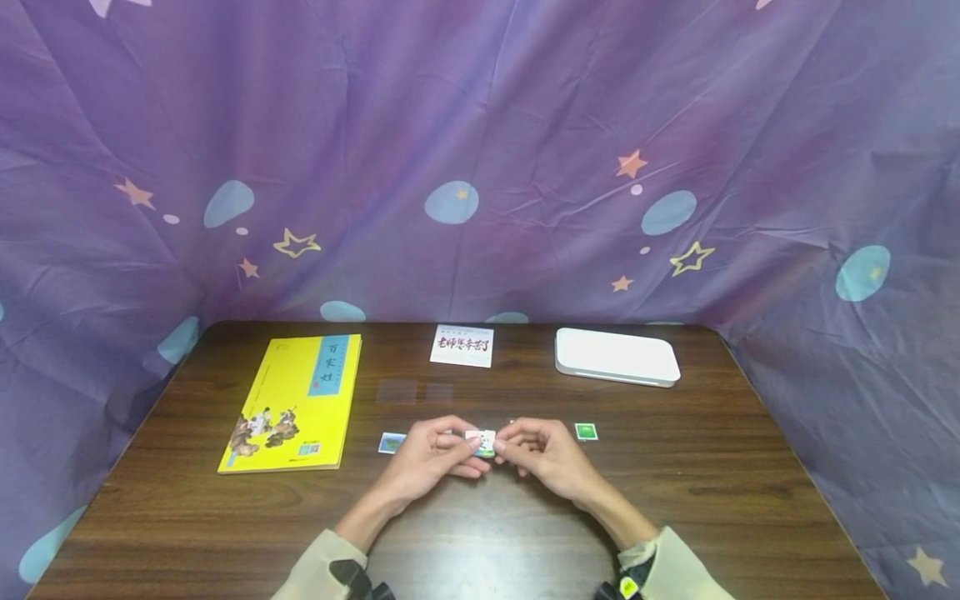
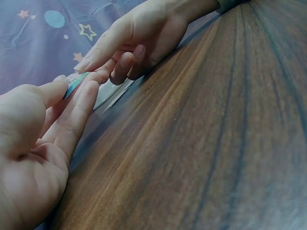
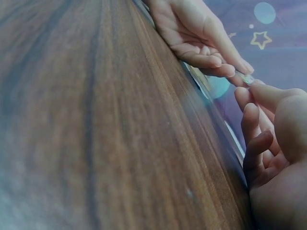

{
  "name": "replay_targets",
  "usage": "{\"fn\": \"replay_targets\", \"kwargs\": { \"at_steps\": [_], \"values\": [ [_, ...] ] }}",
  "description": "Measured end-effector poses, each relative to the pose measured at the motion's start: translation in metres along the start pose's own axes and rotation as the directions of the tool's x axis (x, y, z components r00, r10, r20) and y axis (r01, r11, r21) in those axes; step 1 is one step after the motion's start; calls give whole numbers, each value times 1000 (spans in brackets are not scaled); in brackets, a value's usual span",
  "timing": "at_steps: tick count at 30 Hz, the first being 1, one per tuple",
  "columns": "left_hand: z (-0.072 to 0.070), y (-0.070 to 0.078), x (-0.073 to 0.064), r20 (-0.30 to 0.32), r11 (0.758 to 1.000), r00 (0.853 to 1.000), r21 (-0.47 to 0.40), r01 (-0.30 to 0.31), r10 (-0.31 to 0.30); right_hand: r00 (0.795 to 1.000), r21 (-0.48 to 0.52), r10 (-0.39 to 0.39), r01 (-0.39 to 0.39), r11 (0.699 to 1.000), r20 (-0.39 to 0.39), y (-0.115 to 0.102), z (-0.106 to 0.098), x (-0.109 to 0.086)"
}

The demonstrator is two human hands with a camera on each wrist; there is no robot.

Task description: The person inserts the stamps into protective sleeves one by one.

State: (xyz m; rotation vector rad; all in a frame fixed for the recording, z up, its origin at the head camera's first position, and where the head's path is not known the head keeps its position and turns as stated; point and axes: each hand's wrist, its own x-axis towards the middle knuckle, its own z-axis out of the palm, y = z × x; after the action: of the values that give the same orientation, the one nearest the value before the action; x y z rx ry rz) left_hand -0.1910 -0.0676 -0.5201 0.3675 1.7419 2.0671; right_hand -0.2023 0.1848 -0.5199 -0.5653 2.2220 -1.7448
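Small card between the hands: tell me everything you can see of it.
The small card looks thin and roughly rectangular, perhaps paper or plastic. Its white face bears a small dark-and-white figure, perhaps a panda, with green along the lower edge; finer print cannot be made out. It is held up off the table, its printed face showing in the head view. The left hand pinches one end and the right hand the other, thumbs over the face, hiding part of each end.
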Motion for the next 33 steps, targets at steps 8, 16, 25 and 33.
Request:
{"fn": "replay_targets", "kwargs": {
  "at_steps": [8, 16, 25, 33],
  "values": [
    [2, 2, 0, -3, 1000, 1000, 5, 1, -1, 1000, -28, 13, -13, 1000, 7, -2, -1, -1],
    [3, 1, 1, -14, 1000, 1000, 12, -1, 2, 1000, -34, 10, -10, 999, 7, -5, -1, -2],
    [12, -3, 1, -20, 978, 998, 204, -53, 58, 999, -82, -44, 43, 996, -13, -4, -2, 0],
    [24, 23, -2, -120, 679, 950, 725, -114, 288, 992, -232, -115, 101, 967, -46, -16, 0, 14]
  ]
}}
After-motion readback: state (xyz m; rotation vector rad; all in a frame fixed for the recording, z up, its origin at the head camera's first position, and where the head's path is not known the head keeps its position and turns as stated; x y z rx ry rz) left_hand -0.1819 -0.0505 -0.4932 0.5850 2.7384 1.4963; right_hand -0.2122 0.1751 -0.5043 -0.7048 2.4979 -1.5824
